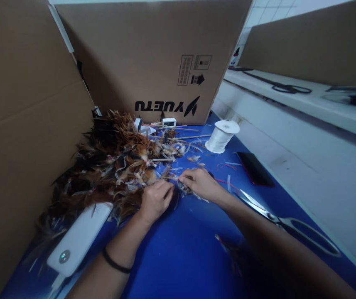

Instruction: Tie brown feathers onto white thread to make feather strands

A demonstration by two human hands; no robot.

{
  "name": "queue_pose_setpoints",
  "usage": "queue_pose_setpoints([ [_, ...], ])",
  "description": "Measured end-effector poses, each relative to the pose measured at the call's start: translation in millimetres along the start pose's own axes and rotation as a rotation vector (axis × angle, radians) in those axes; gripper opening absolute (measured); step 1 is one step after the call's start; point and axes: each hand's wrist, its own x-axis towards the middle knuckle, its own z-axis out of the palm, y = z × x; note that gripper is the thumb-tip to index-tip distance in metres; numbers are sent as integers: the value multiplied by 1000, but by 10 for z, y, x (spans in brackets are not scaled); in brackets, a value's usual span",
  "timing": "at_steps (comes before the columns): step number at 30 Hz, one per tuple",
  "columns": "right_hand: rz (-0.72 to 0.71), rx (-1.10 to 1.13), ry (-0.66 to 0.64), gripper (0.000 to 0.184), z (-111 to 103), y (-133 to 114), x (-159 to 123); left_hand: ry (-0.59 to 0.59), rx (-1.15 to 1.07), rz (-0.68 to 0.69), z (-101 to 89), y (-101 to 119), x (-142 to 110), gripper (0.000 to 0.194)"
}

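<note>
A big heap of brown and black feathers [109,170] lies on the blue table [178,249], spreading left toward the cardboard. My left hand [155,200] rests at the heap's right edge with its fingers curled shut on a small bunch of feathers. My right hand [200,183] is just to the right of it, fingers pinched on the same small feathers [178,185] between the two hands. The hands almost touch. A black band sits on my left wrist.
Cardboard walls [153,58] stand at the left and back. A white spool of thread [222,136] stands at the back right, a dark phone [255,168] and large scissors [286,222] lie to the right, and a white power bank [79,238] lies at the front left. Thin sticks lie near the box.
</note>
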Motion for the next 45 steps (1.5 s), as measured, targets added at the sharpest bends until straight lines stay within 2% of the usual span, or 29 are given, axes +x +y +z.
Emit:
queue_pose_setpoints([
  [4,68,124,10,23,51,20,7,-34,81,99,-10,28,-24,17],
  [8,165,358,-15,23,110,66,16,-68,137,194,-18,21,-33,18],
  [11,246,514,-36,22,121,84,5,-64,112,125,-24,30,-17,17],
  [14,190,428,-32,20,122,73,-40,-12,36,-77,-32,66,10,13],
  [16,111,289,-35,19,128,44,-84,10,-5,-154,-32,87,21,22],
  [18,42,193,-46,21,137,3,-127,-11,-25,-147,-21,93,19,23],
  [21,-17,153,-63,22,145,-49,-167,-67,-23,-92,7,78,3,14],
  [28,-6,125,-123,23,106,-81,-138,-46,16,-42,16,75,-10,13],
  [40,-96,110,-165,23,110,-135,-5,27,-32,-142,-14,47,32,12],
  [45,-18,189,-196,23,180,-52,47,51,-112,-181,-37,65,38,7],
])
